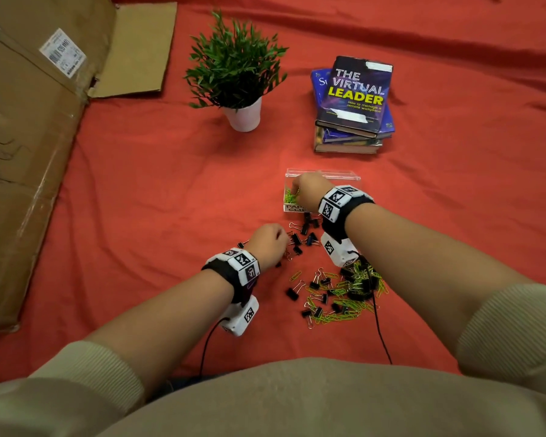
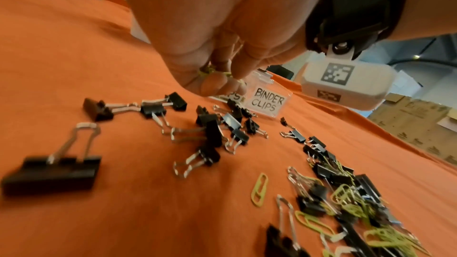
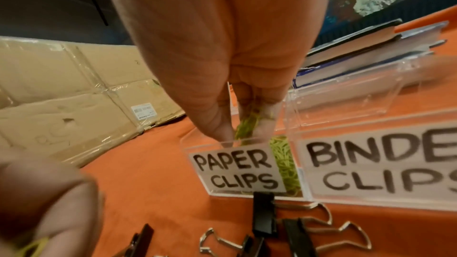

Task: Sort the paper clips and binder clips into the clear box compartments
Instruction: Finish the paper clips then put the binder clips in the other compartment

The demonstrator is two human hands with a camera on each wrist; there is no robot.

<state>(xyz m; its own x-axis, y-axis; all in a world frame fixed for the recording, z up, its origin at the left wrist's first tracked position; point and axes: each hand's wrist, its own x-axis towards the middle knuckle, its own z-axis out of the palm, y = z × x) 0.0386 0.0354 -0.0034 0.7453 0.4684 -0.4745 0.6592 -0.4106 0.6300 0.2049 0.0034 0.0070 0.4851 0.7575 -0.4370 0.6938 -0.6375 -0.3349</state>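
Note:
The clear box (image 1: 350,178) stands open on the red cloth, with its front labelled PAPER CLIPS (image 3: 237,171) and BINDER CLIPS (image 3: 380,165). My right hand (image 1: 297,187) hovers over the left compartment and pinches several green paper clips (image 3: 247,124) just above its rim. More green clips (image 3: 284,155) lie inside that compartment. My left hand (image 1: 281,239) hovers low over scattered black binder clips (image 1: 303,234), its fingers curled round a few green paper clips (image 2: 210,71). A mixed pile of green paper clips and binder clips (image 1: 344,294) lies under my right forearm.
A potted plant (image 1: 245,116) and a stack of books (image 1: 353,102) stand behind the box. Flattened cardboard (image 1: 29,152) covers the left side. A large binder clip (image 2: 54,171) lies left of the scatter. Wrist camera cables trail towards my body.

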